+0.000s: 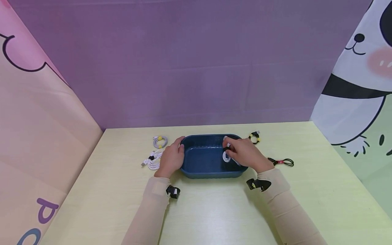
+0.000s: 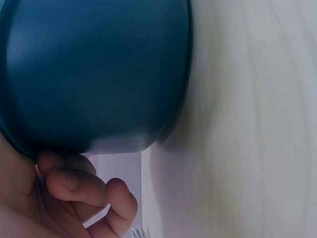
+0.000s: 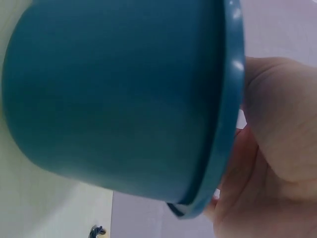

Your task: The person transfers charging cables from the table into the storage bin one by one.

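Note:
A dark blue rectangular tub (image 1: 202,175) sits on the table. At its left end my left hand (image 1: 172,158) grips the rim, with the thumb on top and the other fingers against the outside; in the left wrist view these fingers (image 2: 74,181) are bent below the rim. Reaching over the right end, my right hand (image 1: 246,153) pinches a coiled white cable (image 1: 226,157) bound with a black tie, inside the tub. The tub's outer wall (image 3: 114,109) hides the cable and fingertips in the right wrist view.
Left of the tub lie a pale coiled cable (image 1: 165,140) with yellow ties and a white cable (image 1: 153,165) with a black tie. To its right are a black cable (image 1: 254,137) with yellow ties and a black cable (image 1: 288,162) with a red tie. A purple backdrop (image 1: 196,68) stands behind.

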The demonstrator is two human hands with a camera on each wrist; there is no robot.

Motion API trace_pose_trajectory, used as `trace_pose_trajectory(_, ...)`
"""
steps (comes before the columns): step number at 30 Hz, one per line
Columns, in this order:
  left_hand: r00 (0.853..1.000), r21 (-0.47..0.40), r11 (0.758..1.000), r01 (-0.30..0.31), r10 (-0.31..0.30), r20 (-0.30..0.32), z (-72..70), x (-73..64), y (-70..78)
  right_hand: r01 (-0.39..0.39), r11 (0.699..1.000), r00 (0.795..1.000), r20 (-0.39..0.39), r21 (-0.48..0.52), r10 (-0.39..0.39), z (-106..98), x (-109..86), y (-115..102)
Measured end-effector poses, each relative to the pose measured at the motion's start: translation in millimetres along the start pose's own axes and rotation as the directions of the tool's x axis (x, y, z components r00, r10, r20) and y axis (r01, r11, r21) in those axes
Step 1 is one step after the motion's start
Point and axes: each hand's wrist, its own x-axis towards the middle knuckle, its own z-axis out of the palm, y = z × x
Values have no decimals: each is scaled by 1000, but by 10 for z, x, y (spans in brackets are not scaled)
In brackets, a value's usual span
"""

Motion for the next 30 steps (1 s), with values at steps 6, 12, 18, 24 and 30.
trace_pose_trajectory(6, 1000, -8, 1000, 11, -11, 8, -4, -4, 8, -1, 1000, 1000, 8, -28, 2, 31, 8, 2)
trace_pose_trajectory(12, 1000, -10, 1000, 3, -3, 0, -9, -11, 18, -7, 999, 1000, 19, -38, 8, 43, -3, 2)
trace_pose_trajectory(18, 1000, -10, 1000, 1, -1, -1, -2, -9, 16, 2, 998, 1000, -2, -70, -2, 68, -9, -13)
trace_pose_trajectory(24, 1000, -10, 1000, 1, -1, -2, 1, -14, 9, 1, 995, 1000, 2, -101, -1, 80, -15, -44)
trace_pose_trajectory(30, 1000, -12, 1000, 0, 0, -7, 1, -13, 11, -17, 993, 1000, 21, -118, 20, 70, -20, -72)
